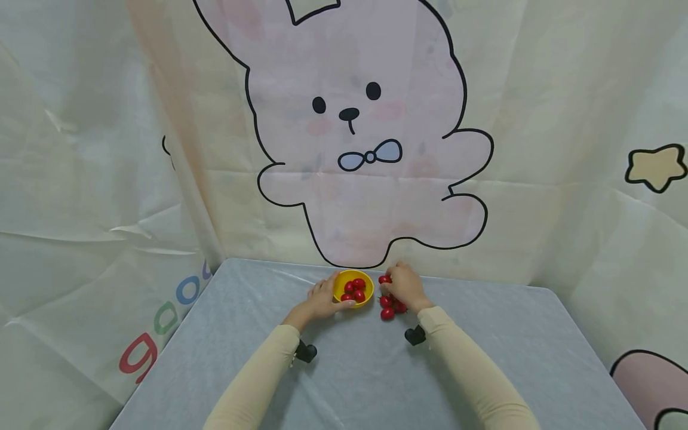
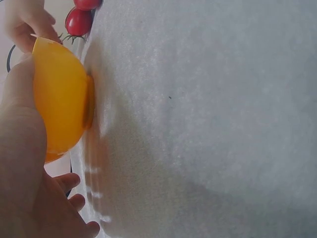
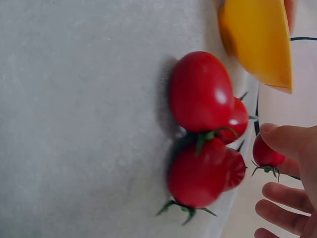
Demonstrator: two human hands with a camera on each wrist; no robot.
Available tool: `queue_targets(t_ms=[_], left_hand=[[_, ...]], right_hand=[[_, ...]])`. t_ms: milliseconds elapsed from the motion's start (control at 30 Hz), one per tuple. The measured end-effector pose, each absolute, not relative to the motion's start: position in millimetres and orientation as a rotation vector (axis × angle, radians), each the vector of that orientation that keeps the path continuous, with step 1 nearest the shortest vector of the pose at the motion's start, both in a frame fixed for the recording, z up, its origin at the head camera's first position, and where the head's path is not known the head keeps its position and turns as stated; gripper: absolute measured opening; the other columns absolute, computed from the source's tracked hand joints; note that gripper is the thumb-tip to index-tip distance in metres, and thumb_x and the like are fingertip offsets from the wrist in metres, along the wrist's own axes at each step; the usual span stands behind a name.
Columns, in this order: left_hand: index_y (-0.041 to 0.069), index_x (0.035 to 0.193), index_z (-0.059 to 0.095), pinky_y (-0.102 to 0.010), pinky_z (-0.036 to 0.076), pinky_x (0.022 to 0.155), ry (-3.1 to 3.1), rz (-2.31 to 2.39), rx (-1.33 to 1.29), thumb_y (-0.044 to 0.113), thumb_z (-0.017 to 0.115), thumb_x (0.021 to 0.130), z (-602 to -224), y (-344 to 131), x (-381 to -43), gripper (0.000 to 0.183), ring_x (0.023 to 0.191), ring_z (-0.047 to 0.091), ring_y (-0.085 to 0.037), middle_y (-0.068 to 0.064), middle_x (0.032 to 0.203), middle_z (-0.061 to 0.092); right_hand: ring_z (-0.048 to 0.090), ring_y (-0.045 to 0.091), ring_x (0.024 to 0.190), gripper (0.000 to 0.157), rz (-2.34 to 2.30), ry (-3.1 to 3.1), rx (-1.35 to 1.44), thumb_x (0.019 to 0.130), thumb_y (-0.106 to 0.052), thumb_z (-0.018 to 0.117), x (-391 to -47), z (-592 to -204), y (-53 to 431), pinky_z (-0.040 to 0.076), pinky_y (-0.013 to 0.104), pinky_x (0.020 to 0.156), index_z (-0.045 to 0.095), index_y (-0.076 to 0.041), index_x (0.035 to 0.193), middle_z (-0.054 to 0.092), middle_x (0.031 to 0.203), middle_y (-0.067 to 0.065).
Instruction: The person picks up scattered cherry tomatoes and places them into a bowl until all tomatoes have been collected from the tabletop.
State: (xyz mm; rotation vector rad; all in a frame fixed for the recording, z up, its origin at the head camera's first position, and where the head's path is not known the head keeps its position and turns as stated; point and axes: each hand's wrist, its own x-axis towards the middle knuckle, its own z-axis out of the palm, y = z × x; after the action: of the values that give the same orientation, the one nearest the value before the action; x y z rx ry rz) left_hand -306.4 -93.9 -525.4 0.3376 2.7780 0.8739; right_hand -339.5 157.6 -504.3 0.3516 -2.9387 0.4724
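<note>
A yellow bowl [image 2: 60, 99] stands upright near the far edge of a table [image 1: 365, 382] covered with grey cloth. The left hand [image 1: 322, 300] holds it from the left, thumb along the near side of the rim and fingers reaching round the far left. Several red cherry tomatoes [image 1: 359, 296] lie inside. Just right of the bowl, the right hand [image 1: 407, 286] pinches one cherry tomato [image 3: 267, 152] with green sepals between thumb and fingers, above a cluster of loose cherry tomatoes [image 3: 200, 94] lying close together on the cloth, some with green sepals too. Both arms wear cream sleeves [image 1: 473, 373]. Beyond the far edge hangs a pale backdrop [image 1: 570, 89] printed with a pinkish bear [image 1: 355, 209] in a blue bow tie; a yellow star [image 1: 656, 168] is at right.
</note>
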Motion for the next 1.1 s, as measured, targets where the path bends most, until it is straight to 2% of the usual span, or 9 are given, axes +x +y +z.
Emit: queue_targets(t_ms=[433, 1100], left_hand=[[0.018, 0.159, 0.012, -0.062, 0.016, 0.122, 2.775, 0.876, 0.333, 0.071, 0.061, 0.083, -527.1, -94.8, -308.3, 0.105, 0.148, 0.024, -0.043, -0.016, 0.163, 0.027], [0.019, 0.159, 0.011, -0.061, 0.018, 0.121, 2.791, 0.845, 0.349, 0.071, 0.06, 0.083, -531.8, -94.1, -310.9, 0.105, 0.146, 0.027, -0.043, -0.016, 0.162, 0.029]], right_hand=[[0.056, 0.022, 0.083, 0.032, 0.476, -2.929, 0.372, 0.083, -0.031, 0.08, -337.7, -492.6, 156.6, 0.055, 0.035, 0.071, 0.075, -0.007, 0.103, 0.065, 0.099, 0.01], [0.06, 0.023, 0.091, 0.031, 0.444, -2.895, 0.453, 0.083, -0.031, 0.08, -324.8, -472.2, 133.9, 0.057, 0.039, 0.084, 0.075, -0.009, 0.103, 0.066, 0.103, 0.008]])
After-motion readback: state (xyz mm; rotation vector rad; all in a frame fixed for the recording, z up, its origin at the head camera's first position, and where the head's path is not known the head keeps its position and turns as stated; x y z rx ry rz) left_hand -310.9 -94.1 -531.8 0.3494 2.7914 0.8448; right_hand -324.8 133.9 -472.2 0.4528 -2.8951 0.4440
